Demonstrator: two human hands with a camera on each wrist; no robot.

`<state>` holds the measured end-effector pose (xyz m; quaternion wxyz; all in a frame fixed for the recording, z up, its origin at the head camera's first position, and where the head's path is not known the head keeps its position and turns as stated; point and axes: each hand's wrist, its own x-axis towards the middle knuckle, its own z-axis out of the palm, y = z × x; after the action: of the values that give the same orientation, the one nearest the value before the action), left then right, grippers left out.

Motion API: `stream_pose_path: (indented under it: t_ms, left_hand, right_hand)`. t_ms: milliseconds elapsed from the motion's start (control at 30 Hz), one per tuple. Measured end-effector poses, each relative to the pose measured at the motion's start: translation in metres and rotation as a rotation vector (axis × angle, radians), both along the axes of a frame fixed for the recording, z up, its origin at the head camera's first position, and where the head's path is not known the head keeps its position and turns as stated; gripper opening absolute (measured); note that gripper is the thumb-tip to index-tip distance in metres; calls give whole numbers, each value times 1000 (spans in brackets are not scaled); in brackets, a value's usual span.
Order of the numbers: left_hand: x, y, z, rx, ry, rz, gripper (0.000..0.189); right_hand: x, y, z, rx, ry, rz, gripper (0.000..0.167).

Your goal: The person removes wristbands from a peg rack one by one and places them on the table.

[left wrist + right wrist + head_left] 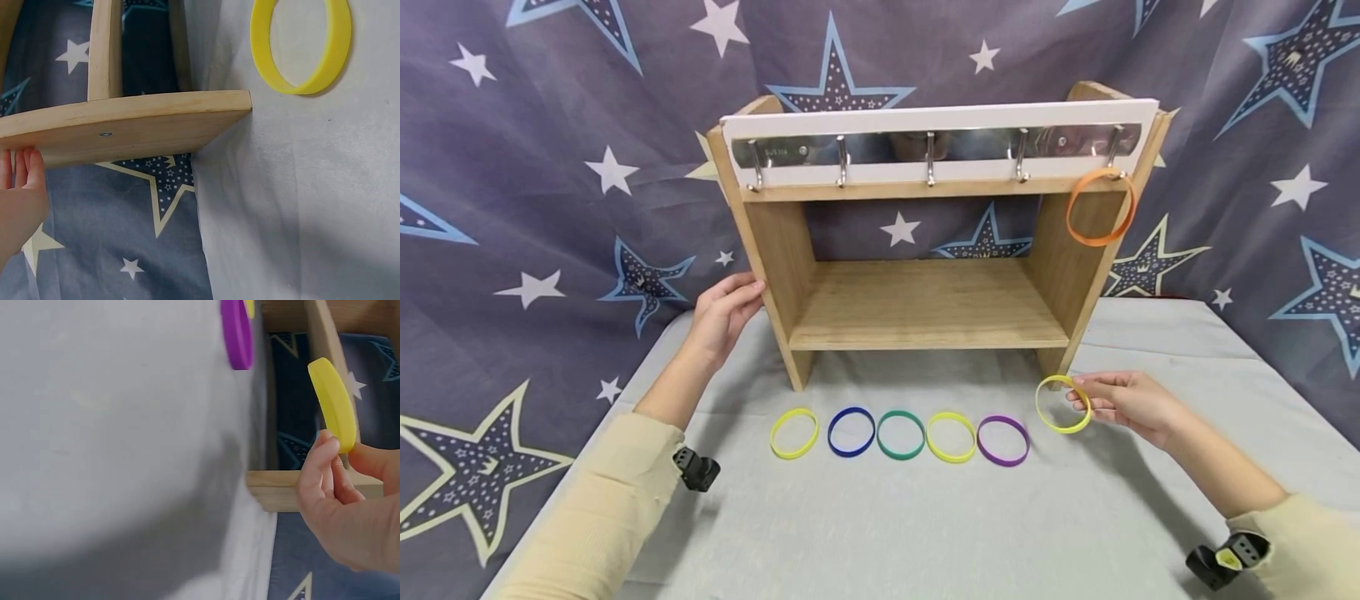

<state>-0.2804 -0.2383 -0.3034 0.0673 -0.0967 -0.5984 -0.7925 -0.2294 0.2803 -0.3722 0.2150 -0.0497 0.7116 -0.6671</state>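
My right hand (1133, 406) pinches a yellow silicone wristband (1064, 430) between thumb and fingers, above the table by the shelf's right foot. The right wrist view shows that wristband (336, 406) edge-on at the fingertips. At the other side, my left hand (721, 318) touches the outer face of the wooden shelf's left panel (747, 225) with its fingertips. An orange wristband (1096, 242) hangs from the rightmost hook (1116, 148). In a row before the shelf lie yellow (793, 456), blue (851, 454), green (901, 457), yellow (951, 460) and purple (1003, 462) wristbands.
A white board with a metal strip (880, 148) and several hooks spans the shelf's top front. Below is a wooden shelf board (925, 304). A grey cloth (880, 533) covers the table, and a star-patterned curtain (662, 192) hangs behind.
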Motion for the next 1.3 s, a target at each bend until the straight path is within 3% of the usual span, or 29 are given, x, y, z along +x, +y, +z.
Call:
stream_pose_path:
  t_ms: [267,533,767,1100,1300]
  left_hand:
    - [-1,0,2,-7,0,-2,21]
    - [1,-1,3,6,3,-5,21]
    - [1,0,2,9,3,-2,21]
    - [0,-1,2,20,4,-5,20]
    - [2,-2,0,36,-6,-12,18]
  right_hand:
    - [3,-4,-14,54,-14,70,16]
    - [5,-9,-21,131,-9,88,35]
    - [7,-9,-20,202,-5,74,44]
    - [5,-6,-24,262,18,123,40]
    - [5,-2,-12,339,81,140,45]
